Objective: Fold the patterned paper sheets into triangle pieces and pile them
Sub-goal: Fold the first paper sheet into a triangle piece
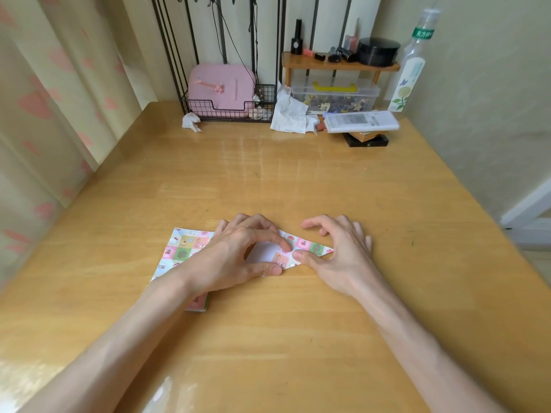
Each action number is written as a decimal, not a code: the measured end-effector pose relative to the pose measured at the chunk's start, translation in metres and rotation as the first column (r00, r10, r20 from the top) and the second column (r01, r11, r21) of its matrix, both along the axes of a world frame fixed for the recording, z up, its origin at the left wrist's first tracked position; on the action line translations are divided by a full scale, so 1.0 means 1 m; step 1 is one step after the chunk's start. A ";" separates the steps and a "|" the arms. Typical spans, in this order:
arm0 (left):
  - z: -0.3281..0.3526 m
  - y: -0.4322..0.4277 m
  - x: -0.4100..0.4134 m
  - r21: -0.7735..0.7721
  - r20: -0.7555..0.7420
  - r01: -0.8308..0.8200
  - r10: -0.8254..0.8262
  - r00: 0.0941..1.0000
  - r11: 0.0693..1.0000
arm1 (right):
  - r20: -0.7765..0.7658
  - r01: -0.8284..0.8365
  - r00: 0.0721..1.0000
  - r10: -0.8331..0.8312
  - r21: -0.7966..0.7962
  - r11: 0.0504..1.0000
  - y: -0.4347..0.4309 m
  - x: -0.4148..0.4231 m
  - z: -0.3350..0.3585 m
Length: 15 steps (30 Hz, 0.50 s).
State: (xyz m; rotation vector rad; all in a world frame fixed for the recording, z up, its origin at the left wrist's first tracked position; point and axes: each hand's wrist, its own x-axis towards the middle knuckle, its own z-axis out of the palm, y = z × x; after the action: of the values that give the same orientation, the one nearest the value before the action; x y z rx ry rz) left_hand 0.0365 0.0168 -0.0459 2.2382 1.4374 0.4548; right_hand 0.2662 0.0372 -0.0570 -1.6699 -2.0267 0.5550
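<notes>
Wooden table (268,338) fills the view, with bare room close to me. Further on, my left hand (244,251) and right hand (340,248) work on one patterned sheet (310,245), just beside the stack of sheets (185,247) under my left forearm. Left index finger and thumb press the sheet flat. The right thumb presses the crease, its other fingers loosely curved and apart. I judge this an early fold: no finished triangle or pile is visible. Beyond lies wide free wood, up to the tissues (290,114), remote (360,121) and wire basket (226,110) at the far edge.
</notes>
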 end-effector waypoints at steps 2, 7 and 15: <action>0.000 0.000 -0.001 -0.003 0.001 0.002 -0.002 1.000 1.000 | -0.030 0.008 1.000 -0.008 -0.010 1.000 0.001 0.004 0.000; -0.002 0.001 -0.001 0.001 0.012 0.002 -0.002 1.000 1.000 | -0.061 -0.010 0.998 0.008 -0.034 0.999 0.006 0.011 0.001; -0.001 0.000 -0.001 -0.005 0.018 -0.007 0.007 1.000 1.000 | -0.229 -0.069 0.972 0.049 -0.081 0.994 0.013 0.022 0.010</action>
State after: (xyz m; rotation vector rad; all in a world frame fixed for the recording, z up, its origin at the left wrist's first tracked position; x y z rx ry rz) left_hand 0.0355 0.0168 -0.0467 2.2199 1.4362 0.4724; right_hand 0.2879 0.0507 -0.0466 -1.5211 -1.9155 0.8278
